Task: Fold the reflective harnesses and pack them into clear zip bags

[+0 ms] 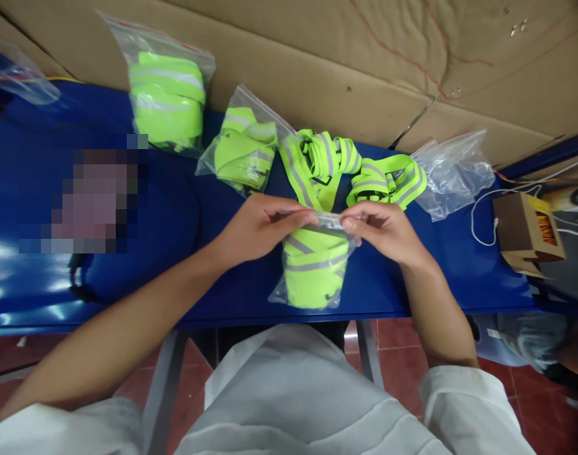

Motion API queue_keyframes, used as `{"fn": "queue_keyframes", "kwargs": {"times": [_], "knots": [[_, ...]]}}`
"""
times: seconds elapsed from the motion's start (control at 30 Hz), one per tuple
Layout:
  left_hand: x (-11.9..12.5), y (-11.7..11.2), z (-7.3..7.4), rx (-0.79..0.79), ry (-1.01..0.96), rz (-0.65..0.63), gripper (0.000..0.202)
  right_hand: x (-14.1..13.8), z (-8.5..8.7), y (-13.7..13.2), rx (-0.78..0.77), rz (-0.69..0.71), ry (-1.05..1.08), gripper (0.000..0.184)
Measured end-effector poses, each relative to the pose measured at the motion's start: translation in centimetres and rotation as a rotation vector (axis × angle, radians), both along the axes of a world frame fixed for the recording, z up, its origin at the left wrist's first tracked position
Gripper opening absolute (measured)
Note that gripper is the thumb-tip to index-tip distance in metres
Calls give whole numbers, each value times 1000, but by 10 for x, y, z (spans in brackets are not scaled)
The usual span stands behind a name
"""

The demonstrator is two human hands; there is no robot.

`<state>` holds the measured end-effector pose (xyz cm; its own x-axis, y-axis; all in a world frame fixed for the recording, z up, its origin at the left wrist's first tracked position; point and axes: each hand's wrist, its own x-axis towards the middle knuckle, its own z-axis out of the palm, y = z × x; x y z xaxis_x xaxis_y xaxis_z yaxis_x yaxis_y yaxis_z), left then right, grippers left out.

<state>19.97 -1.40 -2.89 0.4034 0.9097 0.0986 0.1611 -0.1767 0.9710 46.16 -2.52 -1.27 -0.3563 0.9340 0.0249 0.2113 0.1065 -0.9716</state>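
A clear zip bag [316, 268] holding a folded neon-yellow reflective strap lies near the table's front edge. My left hand [263, 229] pinches the left part of its top edge between thumb and fingers. At the right part of the same edge, my right hand [379, 229] is pinching too. Just behind the hands lie two loose bundles of reflective strap, one in the middle [324, 161] and one to the right [388, 180]. Grey stripes run along the yellow webbing.
Two filled zip bags, one upright [168, 104] and one leaning [246, 148], stand against the cardboard wall [289, 57]. An unfilled plastic bag [455, 174] lies at the right. Beyond it are a white cable [479, 237] and a small cardboard box [528, 230]. A blurred patch covers the blue table's left side.
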Motion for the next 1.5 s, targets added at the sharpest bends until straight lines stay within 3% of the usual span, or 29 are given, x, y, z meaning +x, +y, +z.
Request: {"fn": "queue_keyframes", "kwargs": {"times": [0.13,0.2,0.37,0.5,0.57,0.67,0.73,0.8,0.87,0.9,1.03,1.1,1.17,1.37,1.5], "knots": [[-18,18,7,-170,2,-107,62,16,-1,11,-126,-122,72,29],[-23,23,5,-140,24,-128,68,15,-5,13,-110,-132,92,34],[-18,24,3,143,127,87,62,0,-18,11,50,-99,69,44],[-22,33,19,213,68,280,48,5,-21,15,203,-151,-26,50],[-33,52,30,242,33,423,45,14,-22,20,338,-259,-135,48],[-50,99,46,238,76,626,49,23,-26,27,432,-368,-234,47],[-55,129,54,200,137,648,53,24,-30,30,442,-363,-267,47],[-50,139,56,238,262,679,62,21,-33,29,466,-338,-316,47],[-32,122,51,405,400,658,88,17,-34,27,495,-307,-361,46],[-20,104,45,469,439,606,89,16,-34,27,508,-293,-381,44],[28,16,13,757,667,273,49,16,-34,26,547,-260,-451,40],[38,-6,2,811,719,213,46,17,-34,27,564,-246,-482,38],[35,-5,0,771,723,218,43,17,-36,28,581,-227,-507,36],[5,31,10,662,718,510,40,19,-36,27,618,-207,-550,30],[4,24,-3,683,717,392,45,29,-28,30,642,-276,-570,30]]}}
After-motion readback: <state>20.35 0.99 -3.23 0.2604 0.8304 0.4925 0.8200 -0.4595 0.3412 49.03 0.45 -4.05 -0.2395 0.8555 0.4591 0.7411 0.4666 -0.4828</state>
